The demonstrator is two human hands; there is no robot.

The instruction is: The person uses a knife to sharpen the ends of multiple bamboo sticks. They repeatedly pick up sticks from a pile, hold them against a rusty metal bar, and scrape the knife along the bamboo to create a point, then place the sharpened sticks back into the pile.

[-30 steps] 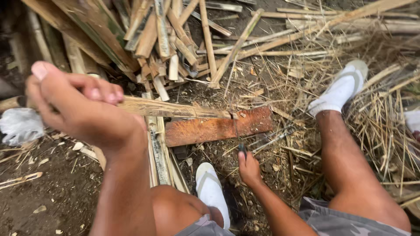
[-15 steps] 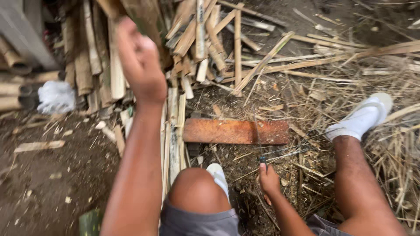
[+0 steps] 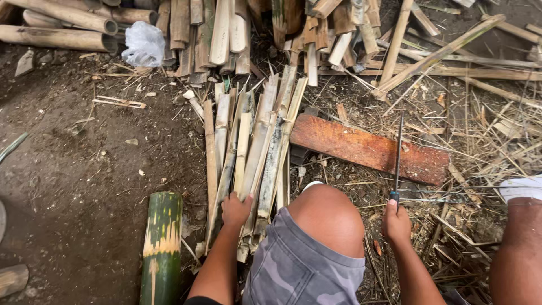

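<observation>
My left hand (image 3: 236, 209) rests on the near end of a flat row of split bamboo slats (image 3: 254, 147) lying on the ground, fingers curled over one slat. My right hand (image 3: 396, 222) grips the handle of a long thin knife (image 3: 398, 152), whose dark blade points away from me across a reddish wooden board (image 3: 367, 148). My bent left knee (image 3: 330, 213) in grey camouflage shorts sits between the two hands. My right leg (image 3: 518, 248) stretches out at the right edge.
A green bamboo section (image 3: 162, 243) lies to the left of my arm. Round bamboo poles (image 3: 56, 36) and a crumpled plastic bag (image 3: 144, 44) lie at the far left. A heap of split bamboo (image 3: 316, 28) fills the back. Dry strips and shavings (image 3: 485, 130) litter the right.
My left arm, raised high with a slat before, has come down onto the row of slats. The view has tilted downward. My right hand still holds the knife by the board.
</observation>
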